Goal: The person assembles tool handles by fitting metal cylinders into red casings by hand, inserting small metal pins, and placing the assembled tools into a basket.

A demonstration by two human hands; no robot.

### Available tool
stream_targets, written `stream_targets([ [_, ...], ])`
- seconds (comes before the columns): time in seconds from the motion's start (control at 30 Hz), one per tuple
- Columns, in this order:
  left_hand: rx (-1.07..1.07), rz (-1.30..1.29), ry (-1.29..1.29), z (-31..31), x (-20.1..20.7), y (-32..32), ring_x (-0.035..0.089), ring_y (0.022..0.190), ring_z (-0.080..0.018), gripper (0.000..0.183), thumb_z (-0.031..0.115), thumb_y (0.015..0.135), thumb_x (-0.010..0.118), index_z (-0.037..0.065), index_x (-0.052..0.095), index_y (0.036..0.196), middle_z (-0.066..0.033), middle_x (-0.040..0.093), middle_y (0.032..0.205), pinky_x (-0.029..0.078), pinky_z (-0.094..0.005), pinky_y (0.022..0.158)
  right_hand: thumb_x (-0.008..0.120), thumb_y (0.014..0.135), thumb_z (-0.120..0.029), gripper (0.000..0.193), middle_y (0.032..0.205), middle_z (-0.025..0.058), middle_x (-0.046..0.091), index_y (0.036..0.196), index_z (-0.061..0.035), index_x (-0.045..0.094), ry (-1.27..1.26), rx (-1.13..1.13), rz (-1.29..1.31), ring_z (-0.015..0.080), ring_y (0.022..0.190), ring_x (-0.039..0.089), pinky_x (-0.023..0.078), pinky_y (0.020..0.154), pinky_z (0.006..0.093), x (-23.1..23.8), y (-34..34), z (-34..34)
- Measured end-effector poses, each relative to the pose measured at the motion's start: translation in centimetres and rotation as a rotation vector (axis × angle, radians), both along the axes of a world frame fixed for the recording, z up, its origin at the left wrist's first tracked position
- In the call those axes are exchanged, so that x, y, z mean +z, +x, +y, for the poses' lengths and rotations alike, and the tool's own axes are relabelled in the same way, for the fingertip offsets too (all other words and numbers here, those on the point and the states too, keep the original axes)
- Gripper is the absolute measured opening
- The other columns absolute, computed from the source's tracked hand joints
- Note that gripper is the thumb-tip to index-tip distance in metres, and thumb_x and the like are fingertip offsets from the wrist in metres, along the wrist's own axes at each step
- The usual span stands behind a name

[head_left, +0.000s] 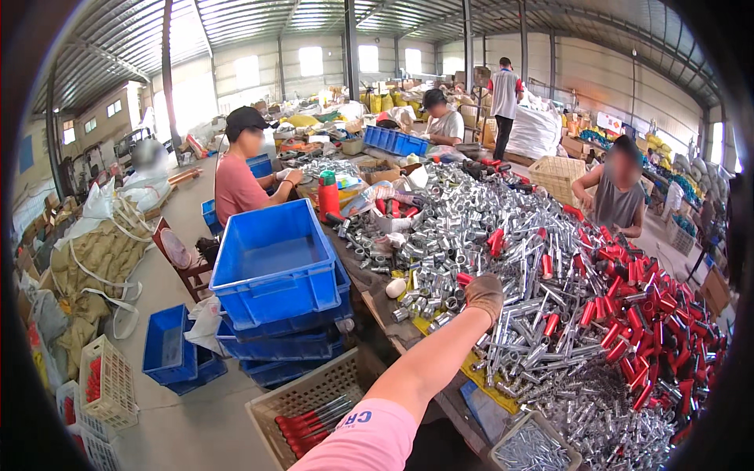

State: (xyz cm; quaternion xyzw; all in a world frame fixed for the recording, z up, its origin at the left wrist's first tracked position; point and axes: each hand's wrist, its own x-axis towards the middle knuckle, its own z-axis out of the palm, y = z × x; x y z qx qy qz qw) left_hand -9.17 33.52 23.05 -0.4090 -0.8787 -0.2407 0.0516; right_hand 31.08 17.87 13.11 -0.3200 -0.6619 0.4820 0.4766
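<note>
My left hand (484,297), in a brown work glove, reaches from a pink sleeve over the heaped table. Its fingers curl away from view. A red-handled tool (464,279) pokes out at the glove's left side, apparently gripped; the rest of it is hidden. Around the hand lie silver metal sockets (448,228) and long metal rods (514,314). To the right is a big pile of red-handled metal tools (628,314). A white rounded piece (395,288) rests at the table's near edge. My right hand is out of view.
Blue crates (275,286) stand stacked left of the table. A beige basket (271,408) holding red-handled tools is below my arm. A small bin (576,458) contains metal pins. Co-workers sit left (243,173), far (445,122) and right (620,188); another person (504,98) stands behind.
</note>
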Motion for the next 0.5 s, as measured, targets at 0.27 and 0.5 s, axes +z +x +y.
stream_targets([
  [0.27, -0.049, -0.215, 0.144, -1.1, 1.9, -0.2, 0.066, 0.094, -0.036, 0.034, 0.018, 0.085, 0.06, -0.002, 0.06, 0.112, -0.0201, 0.068, 0.098, 0.054, -0.0423, 0.077, 0.065, 0.082, -0.017, 0.048, 0.103, 0.0102, 0.061, 0.125, -0.0004, 0.053, 0.05, -0.192, -0.176, 0.0239, 0.09, 0.06, 0.051, 0.076, 0.0354, -1.0, 4.7, -2.2],
  [0.5, -0.624, -0.535, 0.306, -6.3, 3.4, 8.5, 0.057, 0.109, -0.0356, 0.048, 0.025, 0.089, 0.059, 0.001, 0.048, 0.128, -0.0214, 0.056, 0.119, 0.048, -0.0378, 0.093, 0.061, 0.088, -0.02, 0.043, 0.101, 0.0098, 0.061, 0.125, -0.0002, 0.054, 0.142, -0.408, -0.336, 0.0237, 0.087, 0.059, 0.051, 0.075, 0.0339, 0.8, 10.1, -4.1],
])
